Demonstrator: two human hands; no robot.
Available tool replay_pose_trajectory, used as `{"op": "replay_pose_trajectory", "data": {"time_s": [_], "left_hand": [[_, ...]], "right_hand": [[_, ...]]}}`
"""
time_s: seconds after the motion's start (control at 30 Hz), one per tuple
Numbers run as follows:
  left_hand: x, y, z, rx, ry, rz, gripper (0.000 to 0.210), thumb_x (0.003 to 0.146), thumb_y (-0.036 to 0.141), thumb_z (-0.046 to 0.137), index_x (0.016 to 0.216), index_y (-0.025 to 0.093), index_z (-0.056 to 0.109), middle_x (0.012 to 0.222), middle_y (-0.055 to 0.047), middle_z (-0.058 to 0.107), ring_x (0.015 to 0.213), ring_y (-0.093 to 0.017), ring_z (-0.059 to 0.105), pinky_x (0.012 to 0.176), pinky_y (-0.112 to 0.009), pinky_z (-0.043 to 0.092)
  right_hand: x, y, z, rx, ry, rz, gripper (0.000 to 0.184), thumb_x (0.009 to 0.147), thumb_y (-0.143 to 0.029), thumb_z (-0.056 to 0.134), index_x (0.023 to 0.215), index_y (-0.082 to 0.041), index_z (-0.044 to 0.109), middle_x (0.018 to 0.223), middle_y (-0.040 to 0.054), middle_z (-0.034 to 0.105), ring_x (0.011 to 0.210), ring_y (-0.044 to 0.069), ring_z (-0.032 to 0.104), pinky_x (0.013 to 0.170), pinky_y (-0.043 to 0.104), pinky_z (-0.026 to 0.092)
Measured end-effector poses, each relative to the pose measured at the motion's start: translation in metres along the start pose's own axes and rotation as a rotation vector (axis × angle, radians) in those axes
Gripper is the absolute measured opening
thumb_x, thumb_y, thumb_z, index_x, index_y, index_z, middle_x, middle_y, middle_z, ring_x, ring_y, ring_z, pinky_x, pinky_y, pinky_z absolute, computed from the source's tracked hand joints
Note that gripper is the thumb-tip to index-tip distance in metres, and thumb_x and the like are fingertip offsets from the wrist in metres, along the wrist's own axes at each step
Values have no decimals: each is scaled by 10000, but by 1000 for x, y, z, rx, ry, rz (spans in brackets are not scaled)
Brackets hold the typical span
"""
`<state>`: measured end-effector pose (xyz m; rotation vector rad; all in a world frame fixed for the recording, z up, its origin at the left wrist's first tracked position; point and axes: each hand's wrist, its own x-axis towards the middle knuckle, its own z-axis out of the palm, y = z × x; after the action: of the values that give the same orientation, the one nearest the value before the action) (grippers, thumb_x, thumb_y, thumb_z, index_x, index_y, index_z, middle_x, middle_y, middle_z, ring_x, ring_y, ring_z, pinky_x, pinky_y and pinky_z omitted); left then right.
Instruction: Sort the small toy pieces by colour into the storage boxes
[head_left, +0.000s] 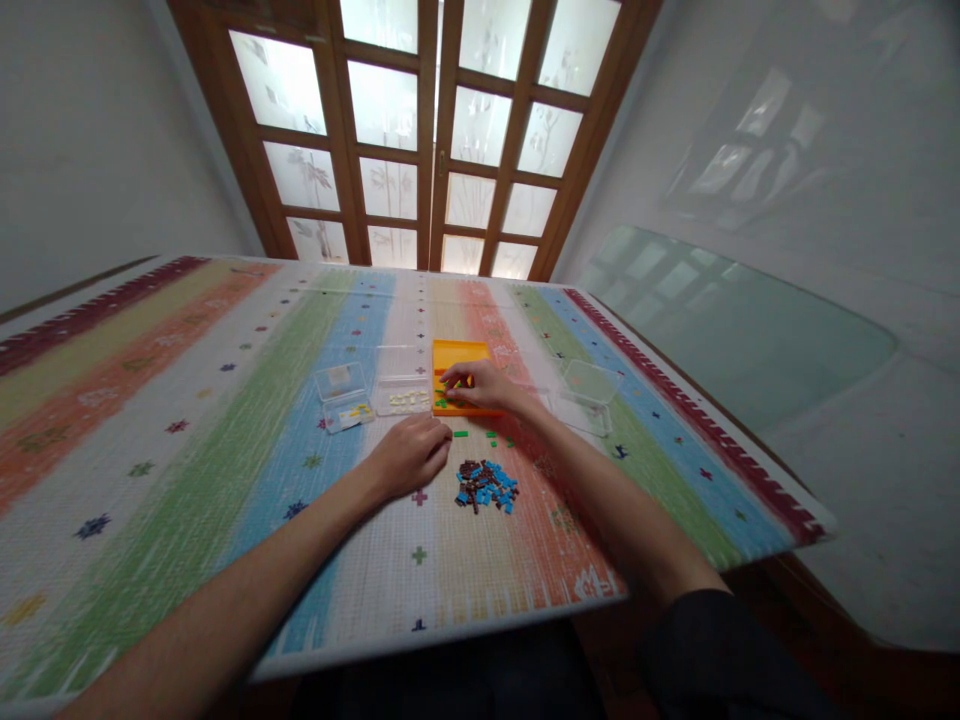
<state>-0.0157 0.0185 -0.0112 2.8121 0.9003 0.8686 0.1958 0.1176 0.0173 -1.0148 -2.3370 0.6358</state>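
Curled downward, my right grip (480,384) brings thumb and fingers close together, though I cannot tell whether they pinch anything; my left grip (409,452) lies loosely bent, its underside hidden. Beneath spreads the striped counter (187,500). On it the orange box (459,352) stands open under my right hand, transparent boxes (585,413) on either side. Nearer me sits the pile of brown and blue pieces (486,486). Smallest are the green pieces, some inside the orange box, others loose between it and the pile, such as the long green piece (460,434) just beside my left fingertips.

My wrist crosses the box's edge, so a careless sweep could shove it and jumble its contents; a left-hand twitch could knock the long piece askew. That piece's long axis runs left to right; the box's lid points away from me.
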Motion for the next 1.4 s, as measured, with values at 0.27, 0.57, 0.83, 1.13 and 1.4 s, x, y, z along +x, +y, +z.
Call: {"op": "replay_pose_trajectory", "data": {"time_s": [0.27, 0.57, 0.83, 1.13, 1.4], "left_hand": [[-1, -1, 1, 0, 10, 9, 189, 960, 185, 463, 880, 183, 635, 787, -72, 673, 757, -213, 609, 728, -363, 515], [-1, 0, 0, 13, 15, 3, 175, 960, 182, 468, 877, 190, 622, 779, -68, 664, 752, -214, 606, 720, -354, 504], [-1, -1, 2, 38, 21, 29, 192, 977, 190, 464, 968, 176, 655, 828, -82, 694, 783, -220, 630, 736, -353, 514], [-2, -2, 2, 22, 20, 30, 204, 982, 202, 463, 987, 180, 665, 853, -87, 712, 804, -224, 642, 746, -364, 522], [-2, -2, 2, 28, 13, 30, 192, 982, 197, 475, 998, 174, 664, 869, -88, 715, 810, -222, 646, 752, -356, 519]], "right_hand": [[-9, -5, -2, 2, -128, -3, 318, 834, -27, 608, 1089, -154, 748, 1016, 71, 797, 856, 143, 700, 803, 267, 530], [-22, -23, -10, -156, -85, -62, 240, 819, -66, 620, 991, -157, 761, 991, 81, 778, 797, 158, 654, 775, 293, 513], [-72, -32, -35, -148, -207, -139, 158, 823, -135, 677, 958, -154, 757, 873, 49, 724, 707, 133, 596, 687, 271, 478], [-104, -30, -32, -234, -262, -78, 202, 904, -116, 626, 1048, -179, 754, 1029, 91, 714, 875, 170, 649, 801, 303, 506], [-106, -32, -25, -286, -246, -91, 183, 928, -130, 628, 1028, -189, 769, 1007, 74, 721, 853, 156, 644, 766, 277, 487]]}}
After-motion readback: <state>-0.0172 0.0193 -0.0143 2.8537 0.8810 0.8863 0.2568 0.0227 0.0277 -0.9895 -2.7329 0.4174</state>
